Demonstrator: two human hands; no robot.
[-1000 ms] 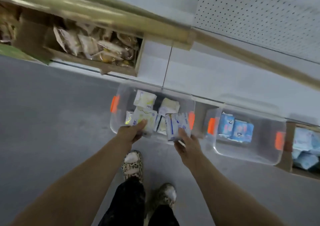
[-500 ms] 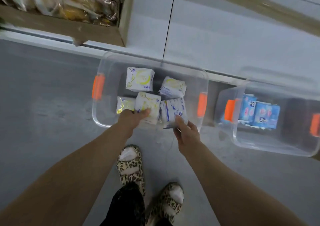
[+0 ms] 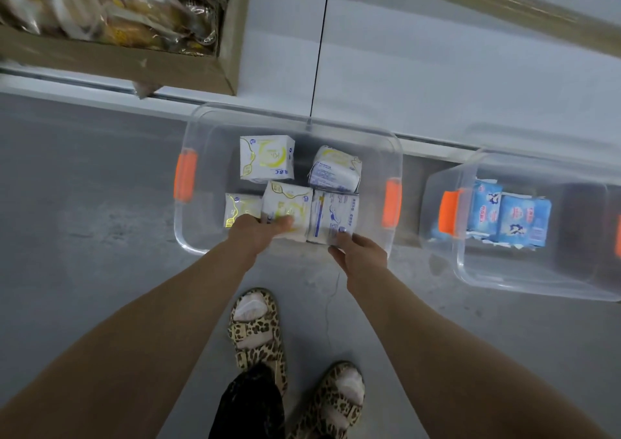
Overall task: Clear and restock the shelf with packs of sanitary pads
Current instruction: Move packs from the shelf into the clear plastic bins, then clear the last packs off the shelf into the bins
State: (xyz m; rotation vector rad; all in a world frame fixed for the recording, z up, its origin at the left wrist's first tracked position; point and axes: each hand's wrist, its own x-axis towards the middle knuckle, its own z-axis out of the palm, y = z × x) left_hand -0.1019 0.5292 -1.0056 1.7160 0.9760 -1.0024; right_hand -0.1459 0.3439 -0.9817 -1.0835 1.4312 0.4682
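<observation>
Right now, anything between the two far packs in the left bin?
Nothing: head view shows only bare bin bottom between the yellow-print pack and the tilted pack in the clear bin.

In mid-frame we see a clear bin [image 3: 215, 126] with orange handles [image 3: 185, 179] on the grey floor [image 3: 84, 210], five white packs inside. Our left grip [image 3: 257, 235] holds the yellow-printed pack [image 3: 285, 203] at the near wall, and our right grip [image 3: 362, 254] pinches the blue-printed pack [image 3: 332, 212] touching it. At right, a second clear bin [image 3: 477, 277] holds blue packs [image 3: 509, 218].
</observation>
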